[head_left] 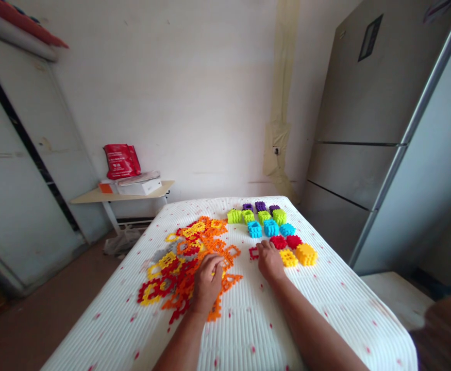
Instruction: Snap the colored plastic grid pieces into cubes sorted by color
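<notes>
A loose heap of flat plastic lattice pieces [186, 263] in orange, red, yellow and grey lies on the left of a white ribbed bedcover [256, 319]. My left hand [207, 282] rests curled on the heap, and its fingers hide whatever lies beneath them. My right hand [269, 260] lies flat on the cover, holding nothing. Just left of its fingertips is a small red lattice piece [253, 253]. Past them, built plastic cubes stand in colour groups: lime [244, 216], purple [260, 206], blue [266, 228], red [283, 241], and yellow-orange [297, 255].
A small table [132, 191] holding a red bag [121, 162] and a white box [139, 186] stands beyond the bed's far left corner. A tall steel refrigerator [352, 129] stands at the right, and a pale door [28, 170] at the left.
</notes>
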`<state>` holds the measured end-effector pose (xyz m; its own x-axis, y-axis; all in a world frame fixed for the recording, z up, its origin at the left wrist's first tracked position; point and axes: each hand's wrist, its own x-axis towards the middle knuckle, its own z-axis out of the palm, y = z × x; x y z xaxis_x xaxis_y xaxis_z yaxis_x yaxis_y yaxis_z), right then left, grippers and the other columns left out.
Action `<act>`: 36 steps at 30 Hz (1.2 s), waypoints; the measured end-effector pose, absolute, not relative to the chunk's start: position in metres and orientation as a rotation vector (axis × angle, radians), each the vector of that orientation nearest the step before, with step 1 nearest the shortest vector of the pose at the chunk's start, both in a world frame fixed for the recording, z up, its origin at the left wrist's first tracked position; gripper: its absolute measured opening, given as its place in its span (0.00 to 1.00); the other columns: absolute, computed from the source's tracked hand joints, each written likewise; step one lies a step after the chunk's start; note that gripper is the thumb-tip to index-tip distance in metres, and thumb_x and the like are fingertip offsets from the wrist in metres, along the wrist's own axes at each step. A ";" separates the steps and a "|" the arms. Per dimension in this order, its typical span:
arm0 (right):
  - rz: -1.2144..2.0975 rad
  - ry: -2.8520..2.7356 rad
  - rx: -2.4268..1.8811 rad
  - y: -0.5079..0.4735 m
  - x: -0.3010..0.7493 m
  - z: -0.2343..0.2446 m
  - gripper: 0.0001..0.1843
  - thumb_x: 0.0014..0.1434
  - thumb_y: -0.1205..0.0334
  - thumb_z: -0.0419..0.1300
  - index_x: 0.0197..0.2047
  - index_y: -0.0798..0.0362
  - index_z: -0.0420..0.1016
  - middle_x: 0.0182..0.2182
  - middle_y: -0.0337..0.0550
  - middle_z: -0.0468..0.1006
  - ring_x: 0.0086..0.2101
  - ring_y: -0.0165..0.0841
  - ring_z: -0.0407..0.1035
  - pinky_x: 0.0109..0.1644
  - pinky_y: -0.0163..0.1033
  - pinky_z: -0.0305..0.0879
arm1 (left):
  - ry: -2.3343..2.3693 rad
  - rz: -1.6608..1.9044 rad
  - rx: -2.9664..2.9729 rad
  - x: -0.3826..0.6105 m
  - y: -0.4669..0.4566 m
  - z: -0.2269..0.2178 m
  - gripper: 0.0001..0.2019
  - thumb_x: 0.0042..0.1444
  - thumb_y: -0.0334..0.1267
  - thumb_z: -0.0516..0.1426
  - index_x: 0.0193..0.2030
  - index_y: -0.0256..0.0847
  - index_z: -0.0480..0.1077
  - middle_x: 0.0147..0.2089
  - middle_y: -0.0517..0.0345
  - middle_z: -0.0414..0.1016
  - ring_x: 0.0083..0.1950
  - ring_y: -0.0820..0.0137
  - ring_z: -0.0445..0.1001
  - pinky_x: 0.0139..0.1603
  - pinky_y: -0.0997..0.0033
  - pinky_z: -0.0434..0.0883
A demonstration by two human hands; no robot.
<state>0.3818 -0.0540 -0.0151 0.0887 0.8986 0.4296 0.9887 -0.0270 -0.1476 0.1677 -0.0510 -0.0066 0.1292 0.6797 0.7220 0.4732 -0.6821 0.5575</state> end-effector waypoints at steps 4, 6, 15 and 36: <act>-0.343 -1.896 -2.013 -0.067 0.370 -0.012 0.15 0.55 0.75 0.48 0.36 0.53 0.74 0.37 0.47 0.74 0.39 0.37 0.64 0.39 0.38 0.56 | 1.140 1.609 2.209 0.167 -0.051 -0.007 0.10 0.55 0.34 0.49 0.34 0.42 0.72 0.35 0.55 0.75 0.38 0.70 0.74 0.40 0.72 0.72; -0.297 -1.948 -2.020 -0.071 0.365 -0.012 0.13 0.56 0.73 0.49 0.34 0.53 0.74 0.35 0.46 0.74 0.38 0.36 0.65 0.38 0.38 0.56 | 1.135 1.614 2.210 0.166 -0.051 -0.008 0.10 0.55 0.34 0.49 0.34 0.41 0.72 0.35 0.55 0.75 0.38 0.70 0.74 0.40 0.72 0.72; -0.212 -1.987 -2.085 -0.067 0.362 -0.018 0.15 0.60 0.71 0.47 0.38 0.57 0.75 0.40 0.51 0.75 0.42 0.38 0.65 0.42 0.39 0.59 | 1.155 1.574 2.169 0.161 -0.048 -0.011 0.10 0.56 0.36 0.50 0.35 0.41 0.72 0.36 0.55 0.76 0.39 0.70 0.74 0.40 0.72 0.72; -0.228 -2.010 -1.908 -0.058 0.363 -0.013 0.14 0.58 0.73 0.47 0.41 0.57 0.72 0.44 0.52 0.70 0.46 0.38 0.61 0.48 0.39 0.56 | 2.036 1.541 1.878 0.078 -0.010 -0.009 0.10 0.51 0.35 0.52 0.34 0.41 0.75 0.36 0.54 0.78 0.39 0.64 0.73 0.45 0.64 0.69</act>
